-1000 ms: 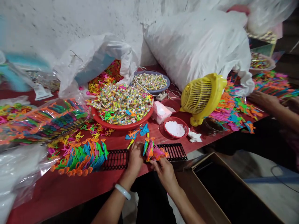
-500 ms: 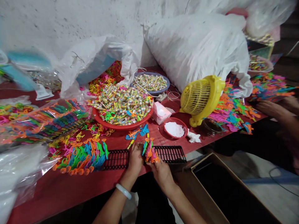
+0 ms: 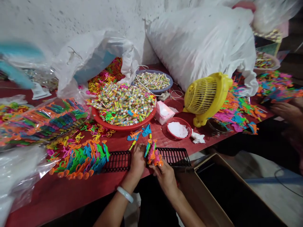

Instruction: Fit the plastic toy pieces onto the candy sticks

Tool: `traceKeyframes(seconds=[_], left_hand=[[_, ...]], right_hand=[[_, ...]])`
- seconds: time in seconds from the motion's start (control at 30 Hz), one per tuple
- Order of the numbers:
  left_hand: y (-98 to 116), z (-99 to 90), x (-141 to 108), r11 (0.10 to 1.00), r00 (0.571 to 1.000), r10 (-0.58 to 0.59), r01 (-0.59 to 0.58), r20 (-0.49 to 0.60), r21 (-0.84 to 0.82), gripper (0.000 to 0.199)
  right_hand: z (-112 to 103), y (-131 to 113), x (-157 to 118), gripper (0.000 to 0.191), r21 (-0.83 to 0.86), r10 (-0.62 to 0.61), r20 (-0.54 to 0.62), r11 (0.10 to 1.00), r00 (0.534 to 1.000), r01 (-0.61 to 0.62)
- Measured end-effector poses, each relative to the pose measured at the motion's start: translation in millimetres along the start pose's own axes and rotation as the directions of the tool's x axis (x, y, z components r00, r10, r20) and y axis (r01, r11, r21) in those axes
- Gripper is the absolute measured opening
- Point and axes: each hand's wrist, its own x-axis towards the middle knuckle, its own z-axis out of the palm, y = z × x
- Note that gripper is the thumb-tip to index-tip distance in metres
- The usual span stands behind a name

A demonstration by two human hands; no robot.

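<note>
My left hand (image 3: 137,161), with a pale bangle at the wrist, lies over the middle of a black slotted rack (image 3: 117,161). Its fingers are curled and what they hold is hidden; a yellow candy tube (image 3: 132,145) sticks out beside the fingertips. My right hand (image 3: 166,177) is closed at the lower end of a small bunch of pink and orange plastic toys (image 3: 153,154) with round orange ends, standing at the rack. A row of similar toys (image 3: 85,159) fills the rack's left part. Two blue and orange toy pieces (image 3: 139,133) lie just beyond my hands.
Behind stands a red basin (image 3: 124,126) heaped with candy tubes. A yellow fan (image 3: 205,99), a red basket (image 3: 179,130) with white paper and a tissue box (image 3: 163,112) are to the right. An open carton (image 3: 213,189) sits below the table edge. A co-worker's hand (image 3: 285,110) is at far right.
The view has shifted slightly. My hands stay in nearly the same place and grip around the rack and toys. At far right, the co-worker's hands have moved a little.
</note>
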Motion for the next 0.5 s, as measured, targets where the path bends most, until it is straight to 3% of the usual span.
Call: traceKeyframes(seconds=[0.27, 0.5], left_hand=[[1.9, -0.8, -0.9, 0.999, 1.000, -0.004, 0.005, 0.027, -0.042, 0.027], [-4.2, 7.1, 0.8, 0.988, 0.995, -0.079, 0.086, 0.059, -0.128, 0.031]], right_hand=[[7.6, 4.0, -2.1, 0.021, -0.034, -0.014, -0.039, 0.999, 0.999, 0.012], [10.4, 10.3, 0.5, 0.027, -0.080, 0.026, 0.039, 0.997, 0.999, -0.023]])
